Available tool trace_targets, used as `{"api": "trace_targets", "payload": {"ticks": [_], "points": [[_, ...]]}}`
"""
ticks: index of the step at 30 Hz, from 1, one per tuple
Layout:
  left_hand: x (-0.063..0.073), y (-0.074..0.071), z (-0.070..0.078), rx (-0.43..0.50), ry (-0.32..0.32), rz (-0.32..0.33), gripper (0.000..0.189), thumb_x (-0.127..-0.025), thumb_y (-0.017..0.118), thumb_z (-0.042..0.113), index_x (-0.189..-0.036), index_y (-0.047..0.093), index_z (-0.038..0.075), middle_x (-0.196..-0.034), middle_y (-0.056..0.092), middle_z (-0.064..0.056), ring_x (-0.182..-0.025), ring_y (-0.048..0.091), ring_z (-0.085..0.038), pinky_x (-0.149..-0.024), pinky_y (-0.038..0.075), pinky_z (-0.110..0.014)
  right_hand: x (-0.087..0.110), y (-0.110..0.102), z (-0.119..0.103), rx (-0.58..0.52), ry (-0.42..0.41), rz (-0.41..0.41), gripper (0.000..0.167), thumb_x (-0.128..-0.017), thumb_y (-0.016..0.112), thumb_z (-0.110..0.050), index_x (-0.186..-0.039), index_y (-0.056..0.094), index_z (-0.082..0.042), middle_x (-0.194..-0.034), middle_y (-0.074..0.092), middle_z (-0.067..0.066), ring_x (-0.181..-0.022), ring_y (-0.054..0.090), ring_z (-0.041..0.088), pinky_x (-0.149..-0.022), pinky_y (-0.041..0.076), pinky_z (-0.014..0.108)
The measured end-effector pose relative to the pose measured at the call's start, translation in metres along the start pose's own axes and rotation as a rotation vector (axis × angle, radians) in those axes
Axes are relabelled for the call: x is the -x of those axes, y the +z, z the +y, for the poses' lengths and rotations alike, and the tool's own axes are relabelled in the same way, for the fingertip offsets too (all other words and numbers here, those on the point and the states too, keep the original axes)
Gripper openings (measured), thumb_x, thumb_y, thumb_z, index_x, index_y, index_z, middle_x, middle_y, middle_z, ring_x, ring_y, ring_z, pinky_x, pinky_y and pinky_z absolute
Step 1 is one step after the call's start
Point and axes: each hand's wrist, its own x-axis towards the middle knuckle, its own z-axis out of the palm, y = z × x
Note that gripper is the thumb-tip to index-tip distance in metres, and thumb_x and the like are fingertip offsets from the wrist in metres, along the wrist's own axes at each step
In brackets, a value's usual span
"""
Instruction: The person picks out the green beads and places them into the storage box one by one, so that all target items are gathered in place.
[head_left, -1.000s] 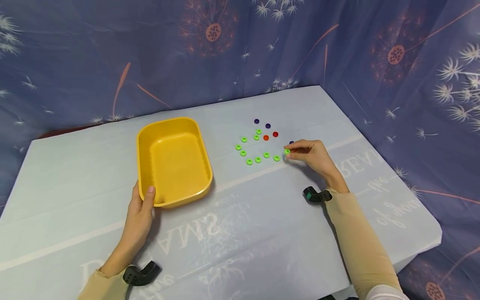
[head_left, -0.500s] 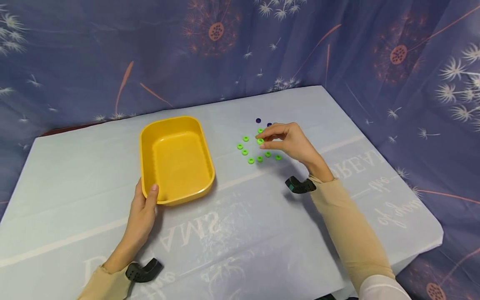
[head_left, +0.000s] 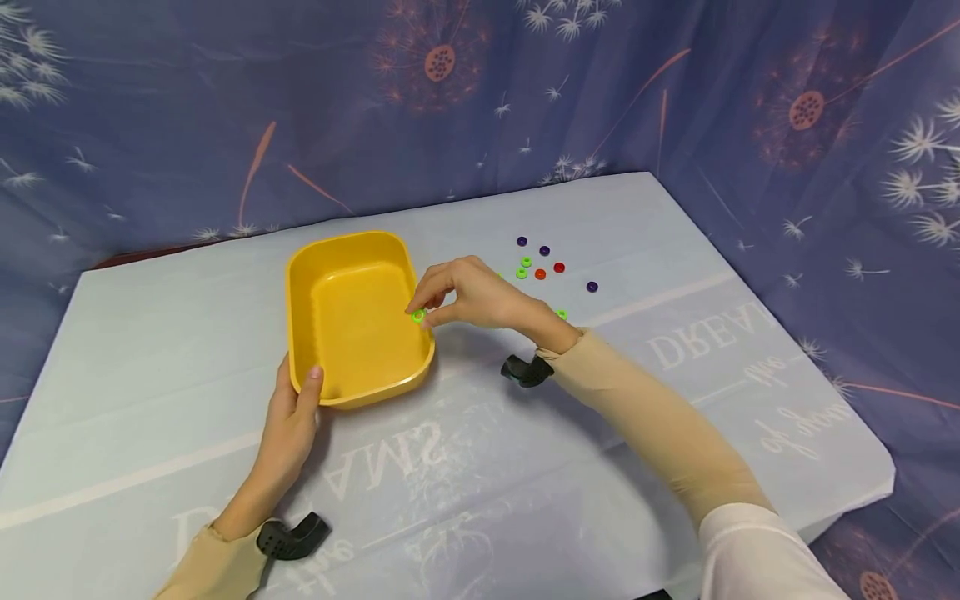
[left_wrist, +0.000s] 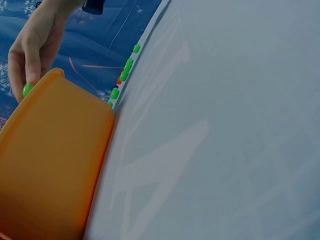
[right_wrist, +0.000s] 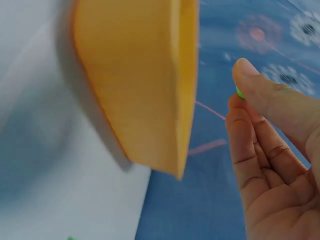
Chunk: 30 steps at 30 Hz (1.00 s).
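My left hand point(head_left: 288, 429) holds the near left corner of a yellow rectangular plastic tub point(head_left: 363, 333), thumb over its rim. My right hand point(head_left: 483, 292) pinches a small green ring-shaped bead point(head_left: 418, 317) between thumb and fingertips at the tub's right rim. In the left wrist view the bead point(left_wrist: 28, 89) is just over the edge of the tub point(left_wrist: 60, 150). The right wrist view shows thumb and fingers nearly covering the bead point(right_wrist: 240, 93), beside the tub's outer wall point(right_wrist: 130, 75). The part of the tub's floor that shows holds nothing.
Right of the tub, several loose beads lie on the pale cloth-covered table point(head_left: 600, 500): green point(head_left: 522, 273), orange point(head_left: 540, 274), red point(head_left: 558, 267) and dark purple point(head_left: 592, 287). My right hand and forearm hide some of them. A patterned blue curtain point(head_left: 337, 100) hangs behind the table.
My right hand has carried the green bead left from the right side of the scattered beads to the tub's right rim. The left hand keeps its hold on the tub.
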Motion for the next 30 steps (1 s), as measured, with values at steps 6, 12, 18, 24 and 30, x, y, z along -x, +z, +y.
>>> {"api": "trace_targets", "payload": {"ticks": [6, 12, 18, 24, 30], "points": [[0.000, 0.000, -0.001, 0.002, 0.012, -0.001, 0.060, -0.108, 0.038, 0.025, -0.159, 0.011, 0.005, -0.161, 0.023, -0.018, -0.146, 0.022, -0.030, -0.105, 0.022, -0.004, -0.021, 0.021, -0.003, 0.089, -0.052, -0.113, 0.021, -0.080, 0.082, -0.010, -0.101, 0.079, -0.006, -0.097, 0.074, 0.002, -0.085, 0.064, 0.014, -0.080, 0.050, 0.023], [0.000, 0.000, -0.002, 0.010, 0.017, -0.005, 0.061, -0.108, 0.038, 0.025, -0.159, 0.010, 0.005, -0.161, 0.023, -0.018, -0.146, 0.022, -0.030, -0.099, 0.022, 0.001, -0.031, 0.040, -0.005, 0.178, -0.062, -0.225, 0.018, -0.084, 0.079, -0.008, -0.102, 0.079, -0.007, -0.100, 0.073, 0.003, -0.088, 0.064, 0.015, -0.081, 0.049, 0.019], [0.000, 0.000, -0.002, 0.005, 0.012, -0.004, 0.061, -0.108, 0.039, 0.025, -0.159, 0.010, 0.006, -0.161, 0.023, -0.018, -0.146, 0.023, -0.030, -0.100, 0.022, 0.001, -0.038, 0.055, -0.009, 0.283, -0.048, -0.320, 0.021, -0.085, 0.072, 0.002, -0.102, 0.079, -0.007, -0.103, 0.075, 0.004, -0.088, 0.064, 0.014, -0.077, 0.048, 0.016], [-0.001, 0.000, -0.002, 0.004, 0.014, -0.001, 0.061, -0.108, 0.039, 0.025, -0.159, 0.011, 0.006, -0.161, 0.023, -0.017, -0.146, 0.023, -0.030, -0.100, 0.022, 0.000, -0.040, 0.061, -0.015, 0.361, 0.027, -0.376, 0.022, -0.081, 0.071, 0.009, -0.094, 0.079, -0.007, -0.095, 0.074, 0.003, -0.084, 0.062, 0.015, -0.074, 0.050, 0.019], [-0.001, 0.000, -0.002, -0.005, 0.001, -0.006, 0.061, -0.108, 0.039, 0.026, -0.159, 0.011, 0.008, -0.161, 0.024, -0.016, -0.147, 0.023, -0.030, -0.104, 0.022, -0.005, -0.042, 0.064, -0.019, 0.430, 0.092, -0.426, 0.023, -0.080, 0.071, 0.009, -0.091, 0.078, -0.009, -0.091, 0.072, 0.001, -0.083, 0.061, 0.015, -0.070, 0.051, 0.022]]}}
